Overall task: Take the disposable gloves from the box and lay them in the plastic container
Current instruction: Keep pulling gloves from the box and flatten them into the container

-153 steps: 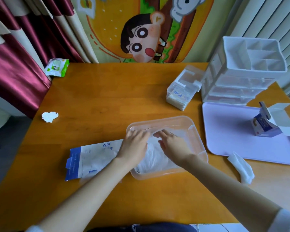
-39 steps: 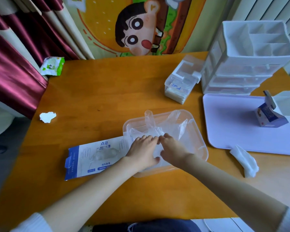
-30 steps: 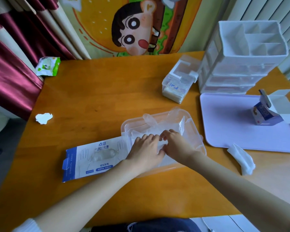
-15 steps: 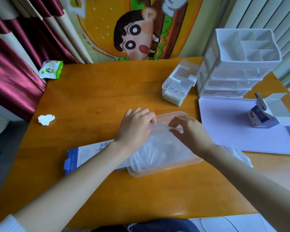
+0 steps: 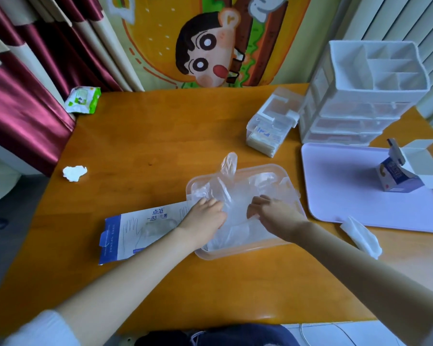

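Observation:
A heap of clear disposable gloves (image 5: 238,193) fills the transparent plastic container (image 5: 240,251) at the table's middle. One glove end (image 5: 229,163) sticks up past the far rim. My left hand (image 5: 205,217) lies palm down on the heap's left side and presses it. My right hand (image 5: 273,213) presses the heap from the right, its fingers bent a little onto the film. The flattened blue-and-white glove box (image 5: 138,229) lies left of the container, partly under my left forearm.
A lilac tray (image 5: 340,186) with a small opened carton (image 5: 398,174) sits to the right, a white tissue (image 5: 363,237) at its near corner. Behind stand a white drawer organiser (image 5: 365,96) and a small clear box (image 5: 270,128). A crumpled paper (image 5: 74,173) and a wipes pack (image 5: 83,99) lie far left.
Both hands have drawn back from the container's far rim to its near half and now press the gloves down. A glove end has sprung up at the far rim.

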Demonstrator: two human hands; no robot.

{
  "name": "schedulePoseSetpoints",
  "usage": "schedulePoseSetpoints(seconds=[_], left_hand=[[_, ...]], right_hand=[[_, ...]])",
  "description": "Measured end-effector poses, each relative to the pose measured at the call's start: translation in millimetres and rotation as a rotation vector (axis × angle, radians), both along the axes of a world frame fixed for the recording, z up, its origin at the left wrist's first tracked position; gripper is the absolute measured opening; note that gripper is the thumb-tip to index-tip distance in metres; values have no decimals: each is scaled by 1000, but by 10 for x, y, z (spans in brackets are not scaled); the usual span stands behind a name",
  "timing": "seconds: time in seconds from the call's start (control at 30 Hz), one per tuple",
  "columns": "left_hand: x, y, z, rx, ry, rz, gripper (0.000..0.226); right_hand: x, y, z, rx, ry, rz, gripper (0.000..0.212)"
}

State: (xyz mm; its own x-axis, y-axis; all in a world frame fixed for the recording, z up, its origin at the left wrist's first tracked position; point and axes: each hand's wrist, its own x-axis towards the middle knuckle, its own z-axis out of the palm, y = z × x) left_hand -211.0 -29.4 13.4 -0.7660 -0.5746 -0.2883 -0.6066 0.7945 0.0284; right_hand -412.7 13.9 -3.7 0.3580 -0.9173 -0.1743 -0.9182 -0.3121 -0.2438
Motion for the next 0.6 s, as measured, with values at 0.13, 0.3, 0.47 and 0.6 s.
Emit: schedulePoseSetpoints(seconds=[0.13,0.3,0.47,0.6], left_hand=[[-194,-42,-192,18,-254,-32,32],[-333,-60,-230,190,-549,-20,37],[-376,-108,-143,50,-146,196,35],[-475,-54,-376,57,-175,255,53]], right_hand=[[54,-132,-132,306,-6,-92,37],[-3,-216,-11,769,-73,-96,54],[3,-280,146,464,-233,-248,31],[132,-294,-72,287,-110,-178,41]])
